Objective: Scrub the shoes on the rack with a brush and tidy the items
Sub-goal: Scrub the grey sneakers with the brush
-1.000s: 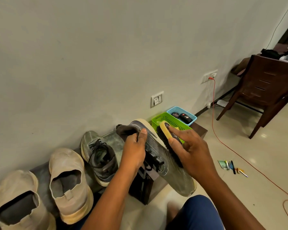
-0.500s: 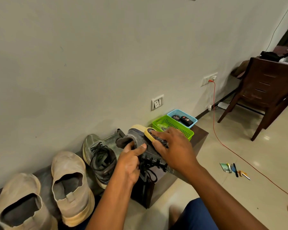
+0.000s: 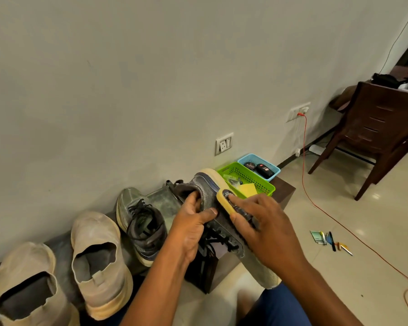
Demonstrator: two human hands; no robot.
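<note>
My left hand [image 3: 193,222] grips the heel opening of a grey laced sneaker [image 3: 207,191], held tilted over the end of the dark low rack [image 3: 285,189]. The shoe's toe points down toward my knee. My right hand [image 3: 266,229] presses a yellow-backed brush [image 3: 226,201] against the sneaker's side. The matching grey sneaker [image 3: 139,222] lies on the rack, with two beige slip-on shoes [image 3: 97,260] [image 3: 26,285] further left.
A green basket [image 3: 252,180] and a blue basket [image 3: 259,161] holding polish tins stand on the rack's right end. Small items [image 3: 330,241] lie scattered on the tiled floor. An orange cable [image 3: 304,161] runs from a wall socket across the floor. A brown chair [image 3: 377,132] stands at the right.
My right hand has stroked the brush along the sneaker's side, up toward the heel and back down a little. My left hand has shifted its grip on the heel.
</note>
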